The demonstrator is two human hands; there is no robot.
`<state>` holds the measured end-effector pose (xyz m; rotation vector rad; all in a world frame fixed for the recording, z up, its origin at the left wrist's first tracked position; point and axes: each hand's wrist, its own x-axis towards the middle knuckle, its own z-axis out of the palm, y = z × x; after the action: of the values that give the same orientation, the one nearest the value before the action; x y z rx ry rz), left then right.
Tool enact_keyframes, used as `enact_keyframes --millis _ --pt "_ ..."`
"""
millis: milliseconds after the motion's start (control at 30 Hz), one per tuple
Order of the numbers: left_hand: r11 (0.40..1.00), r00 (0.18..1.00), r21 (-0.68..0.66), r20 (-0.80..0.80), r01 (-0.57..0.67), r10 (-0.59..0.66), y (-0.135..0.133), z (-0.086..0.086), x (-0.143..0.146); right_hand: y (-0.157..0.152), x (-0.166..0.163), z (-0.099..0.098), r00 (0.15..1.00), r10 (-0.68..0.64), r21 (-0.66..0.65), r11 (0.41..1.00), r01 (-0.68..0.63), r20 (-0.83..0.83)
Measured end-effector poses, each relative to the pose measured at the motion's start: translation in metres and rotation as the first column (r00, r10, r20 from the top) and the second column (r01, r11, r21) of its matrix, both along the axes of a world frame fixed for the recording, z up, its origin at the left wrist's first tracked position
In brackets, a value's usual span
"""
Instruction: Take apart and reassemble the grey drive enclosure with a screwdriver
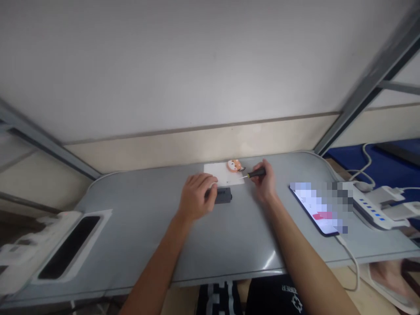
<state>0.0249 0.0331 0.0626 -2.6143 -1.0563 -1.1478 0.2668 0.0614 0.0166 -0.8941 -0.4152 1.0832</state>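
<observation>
Gripping right hand (265, 186): fingers wrapped round the black handle of the screwdriver (257, 173), whose shaft points to nine o'clock, dipping slightly, its tip by the edge of the paper (213, 173).
Left hand (196, 197): fingers curved over the nine o'clock end of the box (223, 197), touching it; how firmly they hold, one cannot tell.
Box: dark, with vent slots, lying on the surface (138, 227) between the hands.
Screwdriver: at two o'clock from the box, apart from it.
Paper: white, at twelve o'clock from the box, bearing a dark speck too small to identify.
Charm (234, 165): orange and white, animal-faced, at the paper's one o'clock corner.
Phone (311, 212): lit, at three o'clock from the box, a cable (349, 249) at its near end.
Power strip (372, 211): beyond the phone, also toward three o'clock.
Dark device (70, 249): between eight and nine o'clock from the box.
</observation>
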Motion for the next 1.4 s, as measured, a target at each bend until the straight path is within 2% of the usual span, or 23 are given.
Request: enact_keyframes --millis 67,133,300,733,1067,1400 --pt "1.0 1.0 0.016 -0.019 0.02 -0.02 0.001 0.0 0.009 -0.001 0.003 0.002 1.0 0.013 0.015 1.0 -0.012 -0.02" --pt "1.0 1.0 0.023 0.0 0.004 -0.004 -0.001 -0.007 0.014 -0.002 0.004 0.002 0.999 0.037 0.025 0.999 -0.037 -0.019" --pt "0.999 0.999 -0.049 0.047 -0.021 0.023 -0.008 -0.024 0.012 -0.001 0.002 0.003 0.998 0.059 0.001 0.998 -0.059 0.022" --pt "1.0 1.0 -0.029 0.016 -0.003 0.004 -0.009 -0.022 0.017 0.0 -0.005 -0.002 0.996 0.068 -0.025 0.997 -0.067 0.066" --pt "0.998 1.0 -0.055 -0.006 0.013 -0.014 -0.005 -0.03 0.014 0.003 -0.004 -0.008 0.996 0.065 -0.03 0.998 -0.063 0.062" --pt "0.999 1.0 -0.049 -0.026 0.007 -0.008 -0.003 -0.034 0.016 0.001 -0.005 -0.001 0.996 0.084 -0.01 0.996 -0.084 0.018"
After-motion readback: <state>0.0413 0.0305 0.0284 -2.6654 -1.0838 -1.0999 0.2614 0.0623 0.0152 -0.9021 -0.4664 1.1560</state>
